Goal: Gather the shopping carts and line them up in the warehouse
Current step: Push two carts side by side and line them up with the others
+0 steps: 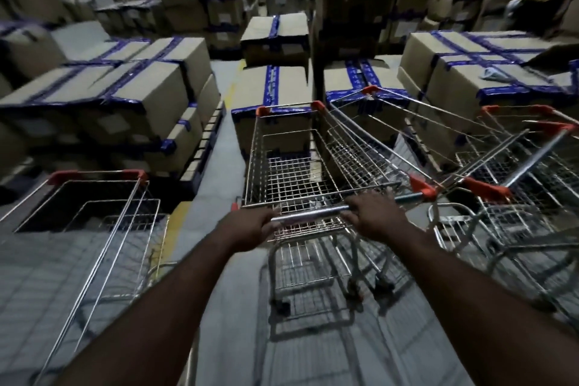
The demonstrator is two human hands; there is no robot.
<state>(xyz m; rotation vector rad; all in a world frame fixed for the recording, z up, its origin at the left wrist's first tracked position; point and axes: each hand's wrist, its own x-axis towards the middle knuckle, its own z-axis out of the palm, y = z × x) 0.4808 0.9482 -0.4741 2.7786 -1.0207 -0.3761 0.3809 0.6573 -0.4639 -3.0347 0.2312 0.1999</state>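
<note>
While both arms reach straight forward, the silver wire shopping cart with orange corner caps stands mid-aisle, nose near blue-taped cardboard boxes. Its basket looks bare, though blur hides detail. Left grip and right grip curl round its chrome handle bar. Another wire cart sits angled just beside its right side. A third cart stands apart on the left, grey floor between.

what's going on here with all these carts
A person holds the handle bar of the middle shopping cart, left grip and right grip curled round it. It faces a stack of blue-taped cardboard boxes. A lone cart stands to the left, and several more carts crowd the right, not yet in a line.
</note>
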